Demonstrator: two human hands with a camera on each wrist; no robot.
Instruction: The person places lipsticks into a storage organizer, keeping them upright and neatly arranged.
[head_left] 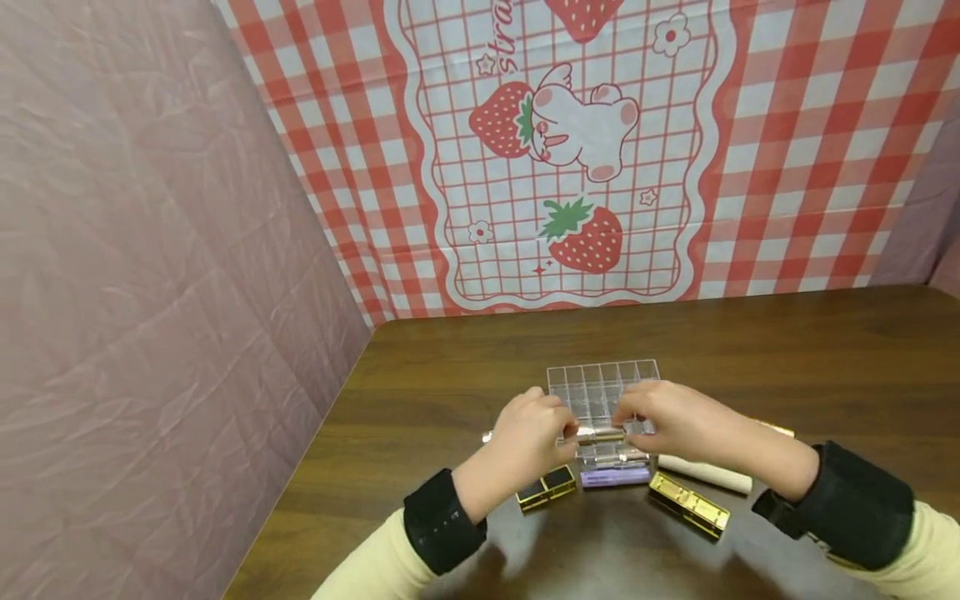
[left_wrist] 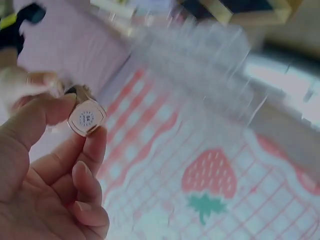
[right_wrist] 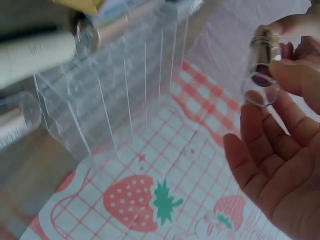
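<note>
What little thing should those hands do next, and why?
Probably tilt the tube upright toward a slot of the organizer. The left hand and right hand both pinch it, and the head view shows it held crosswise near the organizer. The slots look narrow, so it might fit better end-first.

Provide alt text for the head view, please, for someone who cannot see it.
A left hand and a right hand hold a shiny tube near a clear compartmented organizer on a wooden table. A gold case, a cream tube and a purple item lie nearby; a strawberry-print cloth hangs behind.
</note>
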